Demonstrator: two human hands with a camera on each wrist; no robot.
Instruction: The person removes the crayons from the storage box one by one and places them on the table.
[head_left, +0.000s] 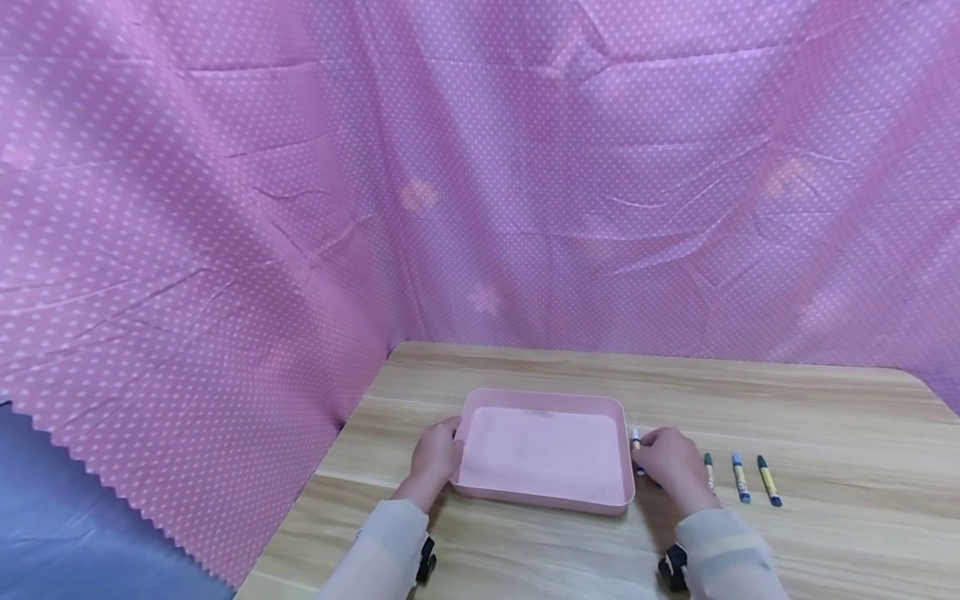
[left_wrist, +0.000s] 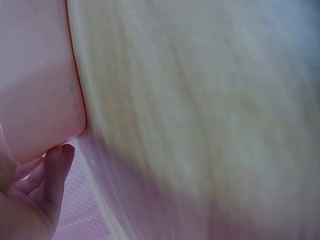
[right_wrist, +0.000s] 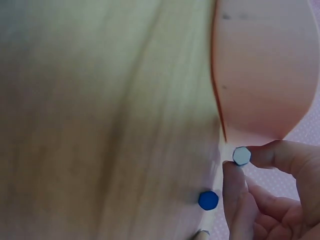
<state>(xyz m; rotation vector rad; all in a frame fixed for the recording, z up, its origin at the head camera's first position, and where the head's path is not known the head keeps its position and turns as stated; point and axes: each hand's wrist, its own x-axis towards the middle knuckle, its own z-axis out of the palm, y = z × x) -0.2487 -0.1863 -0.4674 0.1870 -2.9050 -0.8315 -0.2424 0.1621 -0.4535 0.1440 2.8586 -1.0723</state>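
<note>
A shallow pink rectangular tray lies on the wooden table. My left hand grips its left side, with fingertips against the tray wall in the left wrist view. Just off the tray's right side, my right hand pinches a crayon-like stick between thumb and fingers. In the right wrist view this stick shows a pale, many-sided end. Beside it is another stick's blue end, mostly hidden by the hand in the head view.
Right of my right hand lie a green-tipped stick, a light-blue one and a dark-tipped yellow one. Pink dotted cloth hangs behind and left of the table.
</note>
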